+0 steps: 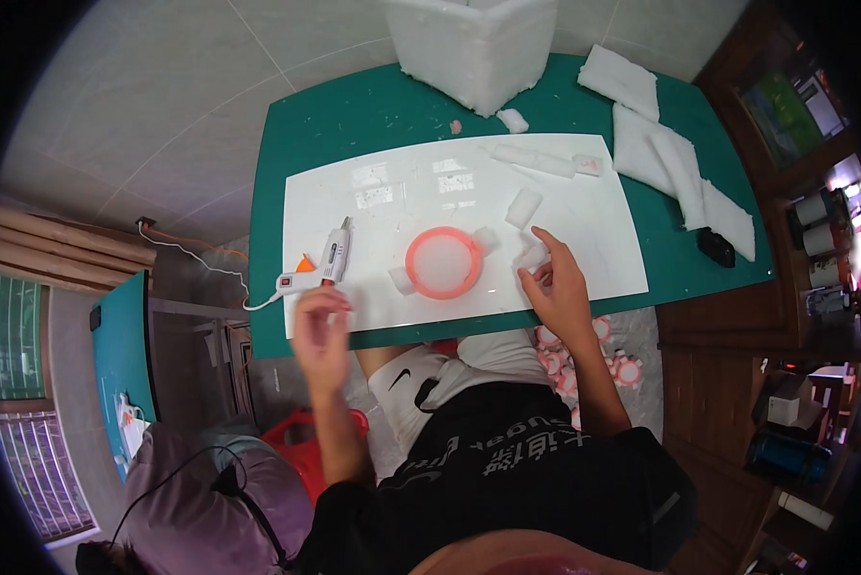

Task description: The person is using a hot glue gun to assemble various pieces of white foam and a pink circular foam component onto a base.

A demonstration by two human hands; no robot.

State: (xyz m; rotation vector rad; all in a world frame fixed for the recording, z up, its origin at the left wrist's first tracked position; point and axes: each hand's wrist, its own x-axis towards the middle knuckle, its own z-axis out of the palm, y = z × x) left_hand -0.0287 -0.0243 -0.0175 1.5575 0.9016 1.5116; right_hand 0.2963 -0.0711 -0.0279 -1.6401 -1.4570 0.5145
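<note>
A pink ring with a white fluffy centre (442,264) lies on the white board, with a small white padding tab sticking out on each of two sides. Left of it rests a white hot glue gun (332,257), nozzle pointing away from me. Just behind the gun's rear end is my left hand (323,321), its fingers curled but smeared by motion; whether it holds anything is unclear. My right hand (553,280) has thumb and fingers around a small white padding piece (532,257) at the board's right. Another white padding piece (523,208) lies just beyond it.
The white board (392,182) covers much of the green table (320,120). A white padding block (473,53) stands at the back, padding sheets (646,153) lie at the right. A black object (715,247) sits nearby. Several pink-and-white rings (627,372) are below; a person (210,489) is at lower left.
</note>
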